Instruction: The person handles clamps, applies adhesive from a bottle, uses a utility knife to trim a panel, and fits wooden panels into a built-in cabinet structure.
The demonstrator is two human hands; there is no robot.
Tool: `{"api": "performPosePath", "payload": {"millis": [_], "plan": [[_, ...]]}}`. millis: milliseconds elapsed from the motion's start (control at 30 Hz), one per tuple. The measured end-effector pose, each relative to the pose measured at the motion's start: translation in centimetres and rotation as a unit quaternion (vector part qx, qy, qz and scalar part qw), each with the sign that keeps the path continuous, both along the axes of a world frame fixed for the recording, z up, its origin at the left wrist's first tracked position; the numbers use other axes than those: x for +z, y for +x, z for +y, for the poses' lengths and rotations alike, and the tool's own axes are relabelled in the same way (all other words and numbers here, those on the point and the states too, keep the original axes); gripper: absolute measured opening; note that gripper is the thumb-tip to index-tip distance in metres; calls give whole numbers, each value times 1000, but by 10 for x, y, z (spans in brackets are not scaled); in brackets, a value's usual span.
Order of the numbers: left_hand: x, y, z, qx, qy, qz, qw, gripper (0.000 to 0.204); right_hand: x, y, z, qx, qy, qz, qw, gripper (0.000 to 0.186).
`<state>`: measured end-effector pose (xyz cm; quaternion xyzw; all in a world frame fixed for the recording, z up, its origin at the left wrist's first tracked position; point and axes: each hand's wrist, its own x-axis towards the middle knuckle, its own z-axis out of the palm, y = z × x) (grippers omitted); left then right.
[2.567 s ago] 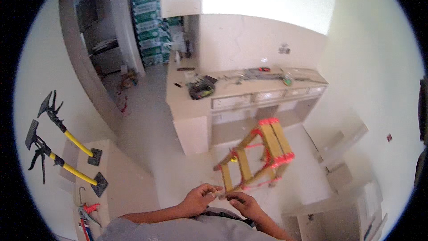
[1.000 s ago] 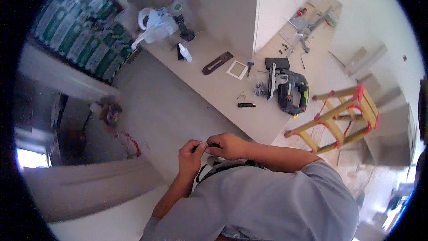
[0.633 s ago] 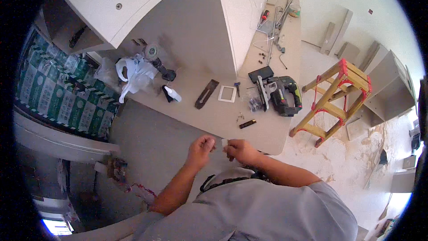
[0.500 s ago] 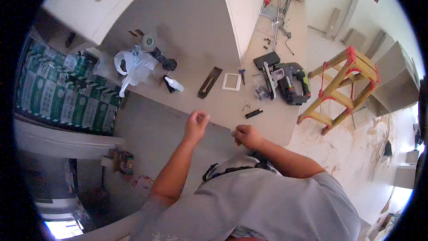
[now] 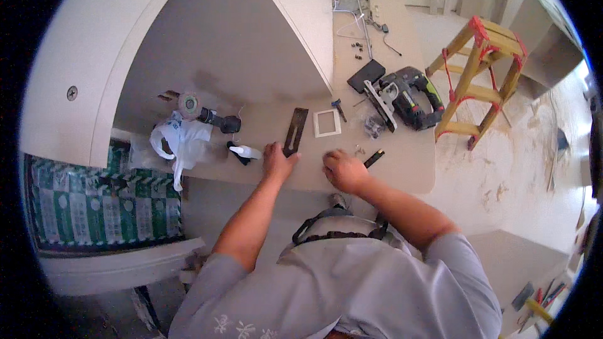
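My left hand [image 5: 280, 162] is at the near end of a dark slotted plate [image 5: 298, 122] on the countertop [image 5: 402, 169], its thumb and fingers closed on that end. My right hand [image 5: 342, 171] is curled above the counter's front edge; what it holds, if anything, is hidden. Around them lie a square white frame [image 5: 317, 125], a small blue-handled tool [image 5: 339, 109], a white bottle [image 5: 247, 152], a short black bar [image 5: 374, 157], a small bag of hardware [image 5: 375, 127] and a black-and-green jigsaw [image 5: 418, 103].
An angle grinder [image 5: 220, 122] and white plastic bag [image 5: 185, 141] sit at left, beneath an overhanging cabinet panel [image 5: 72, 56]. Rods [image 5: 362, 19] and small fittings lie along the back counter. A yellow-and-red stepladder [image 5: 477, 94] and loose cabinet box [image 5: 540, 44] stand right.
My view has swung from the room toward this counter. My hands, earlier together handling a small piece, have separated and moved onto the counter, the left one reaching the slotted plate.
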<state>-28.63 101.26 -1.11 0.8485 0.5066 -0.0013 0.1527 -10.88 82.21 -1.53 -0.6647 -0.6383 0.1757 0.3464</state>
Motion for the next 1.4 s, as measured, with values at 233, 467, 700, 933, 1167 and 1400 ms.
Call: {"api": "performPosePath", "payload": {"millis": [233,467,700,933,1167,1400], "plan": [[-8,10,31,32,-23,-51,998,54,-17,-20,87,-103,-88,-125,983,36],[16,32,44,145,-478,-250,829,29,-31,-17,54,-219,-31,-141,965,32],[35,73,76,268,-549,-246,753,33,-31,-17,50,-261,-12,-150,954,28],[51,103,98,332,-567,-213,723,29,-27,-12,49,-314,13,-94,945,26],[63,124,111,359,-505,-162,768,28,-27,-9,49,-319,29,-98,942,19],[42,114,84,344,-392,-160,838,32,-26,-5,43,-248,75,-76,963,15]]}}
